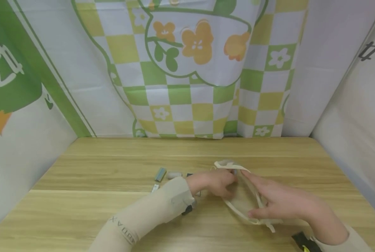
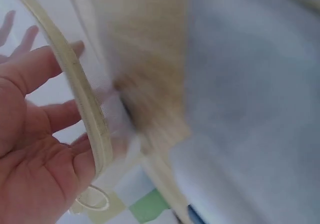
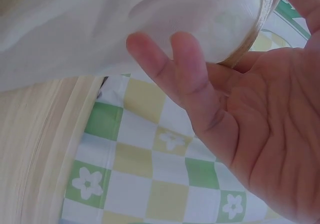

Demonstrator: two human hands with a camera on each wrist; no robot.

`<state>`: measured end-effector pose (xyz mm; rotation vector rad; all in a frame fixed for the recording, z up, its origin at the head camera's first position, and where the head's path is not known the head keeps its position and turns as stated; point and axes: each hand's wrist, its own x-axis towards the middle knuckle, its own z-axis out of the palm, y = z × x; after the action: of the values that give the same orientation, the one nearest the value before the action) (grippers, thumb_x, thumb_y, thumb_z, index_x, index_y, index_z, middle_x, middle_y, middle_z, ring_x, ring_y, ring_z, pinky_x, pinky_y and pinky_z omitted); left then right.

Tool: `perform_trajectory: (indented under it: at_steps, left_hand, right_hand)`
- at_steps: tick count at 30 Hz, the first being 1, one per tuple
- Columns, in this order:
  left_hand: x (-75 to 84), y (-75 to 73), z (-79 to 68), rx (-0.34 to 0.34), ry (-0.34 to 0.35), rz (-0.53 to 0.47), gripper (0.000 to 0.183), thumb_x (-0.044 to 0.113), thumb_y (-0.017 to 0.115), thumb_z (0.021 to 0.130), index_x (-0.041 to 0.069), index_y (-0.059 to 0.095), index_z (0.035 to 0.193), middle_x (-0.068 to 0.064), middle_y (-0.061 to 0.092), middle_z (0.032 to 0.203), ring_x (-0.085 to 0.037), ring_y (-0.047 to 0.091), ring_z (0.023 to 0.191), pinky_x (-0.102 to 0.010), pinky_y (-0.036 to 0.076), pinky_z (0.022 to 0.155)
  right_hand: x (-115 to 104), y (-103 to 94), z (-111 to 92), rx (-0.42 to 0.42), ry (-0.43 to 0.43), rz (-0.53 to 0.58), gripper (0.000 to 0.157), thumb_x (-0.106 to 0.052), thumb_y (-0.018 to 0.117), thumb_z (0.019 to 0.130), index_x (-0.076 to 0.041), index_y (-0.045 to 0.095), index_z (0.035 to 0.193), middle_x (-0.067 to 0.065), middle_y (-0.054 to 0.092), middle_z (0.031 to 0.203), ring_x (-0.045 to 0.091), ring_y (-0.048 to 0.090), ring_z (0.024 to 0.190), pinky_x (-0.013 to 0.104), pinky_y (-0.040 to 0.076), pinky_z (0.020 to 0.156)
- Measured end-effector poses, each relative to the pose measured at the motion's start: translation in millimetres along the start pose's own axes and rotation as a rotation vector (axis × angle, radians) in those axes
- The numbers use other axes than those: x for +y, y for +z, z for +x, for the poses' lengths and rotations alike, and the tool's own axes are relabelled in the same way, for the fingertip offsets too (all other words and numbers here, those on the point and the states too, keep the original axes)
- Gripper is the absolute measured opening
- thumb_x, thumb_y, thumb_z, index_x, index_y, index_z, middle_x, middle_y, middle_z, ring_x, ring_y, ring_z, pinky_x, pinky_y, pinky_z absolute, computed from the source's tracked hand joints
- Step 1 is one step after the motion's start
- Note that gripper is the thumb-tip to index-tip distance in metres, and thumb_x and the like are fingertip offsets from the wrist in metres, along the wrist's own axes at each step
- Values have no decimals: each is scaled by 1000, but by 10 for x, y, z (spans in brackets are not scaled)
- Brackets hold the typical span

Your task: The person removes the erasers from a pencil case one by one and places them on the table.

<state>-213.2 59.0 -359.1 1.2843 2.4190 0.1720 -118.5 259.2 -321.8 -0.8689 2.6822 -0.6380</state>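
Observation:
A pale mesh bag with a cream-edged mouth stands spread on the table. My left hand reaches into the mouth at its left side, fingers loosely bent. In the left wrist view the cream rim crosses in front of that hand, and some fingertips show blurred through the mesh. I cannot tell whether a small thing lies among them. My right hand holds the bag at the mouth, thumb at the near edge and fingers toward the far end. In the right wrist view two of its fingers stand free against the mesh.
Left of the bag lie a blue-green small block, a grey rounded piece and a small white piece. A black piece shows beside the left sleeve. Near the right sleeve lies a black-and-yellow thing. A patterned curtain hangs behind the table.

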Motion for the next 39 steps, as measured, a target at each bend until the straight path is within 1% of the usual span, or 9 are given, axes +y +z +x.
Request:
perform_trajectory:
  at_steps: [4,10,15,18,23,28,32,35,39]
  left_hand:
    - [-4,15,17,-23,-31,-49,59,18,74,85,6,52,139,-8,58,138,-16,55,125,-24,40,111]
    - [-4,46,62,-13,-33,-107,76,13,78,81,2,40,147,-12,54,144,-19,50,134,-23,33,116]
    - [13,58,48,-15,-36,-82,68,14,78,82,3,47,142,-10,57,141,-18,52,132,-23,34,115]
    - [9,38,42,-10,1,-25,63,14,77,83,5,51,140,-8,57,140,-18,52,132,-22,34,115]
    - [-8,-1,44,6,59,31,52,8,74,85,9,59,135,-5,59,139,-17,52,132,-21,34,114]
    - [-20,-6,56,16,87,14,45,4,74,83,12,66,127,-2,64,131,-14,56,125,-19,38,109]
    - [-22,-1,71,15,102,4,41,4,76,82,14,69,121,1,66,125,-11,57,118,-17,40,105]
    - [-20,10,83,-3,138,1,34,9,78,82,15,71,115,4,67,115,-7,57,107,-14,43,95]
    - [-13,18,97,-40,212,14,29,14,80,82,13,71,110,8,67,105,-4,55,92,-10,41,83]
  right_hand:
    - [2,10,4,-7,-4,1,104,-53,69,88,-1,13,158,21,29,160,34,41,141,54,39,109]
    - [3,16,-8,18,-29,-35,102,-53,68,88,0,16,157,21,33,158,33,44,139,55,41,108]
    - [0,15,2,8,-49,-21,100,-52,67,89,0,16,157,21,30,159,34,41,141,56,38,109]
    - [5,9,-2,5,-42,-10,102,-54,67,89,1,14,157,22,30,159,36,41,141,56,38,109]
    - [23,-2,-9,7,-31,5,105,-54,68,88,1,13,157,25,32,158,37,43,139,56,41,107]
    - [33,-8,-10,1,-23,-2,105,-54,68,88,3,14,157,26,33,156,34,47,135,55,43,105]
    - [33,-16,-12,1,-19,-8,105,-53,68,88,4,14,156,25,35,156,25,53,125,52,45,103]
    - [35,-27,-14,-18,-8,20,106,-55,67,88,2,11,157,24,32,158,28,52,129,52,45,104]
    - [39,-38,-21,-40,7,59,106,-57,66,88,0,9,158,25,26,160,38,40,141,55,41,106]
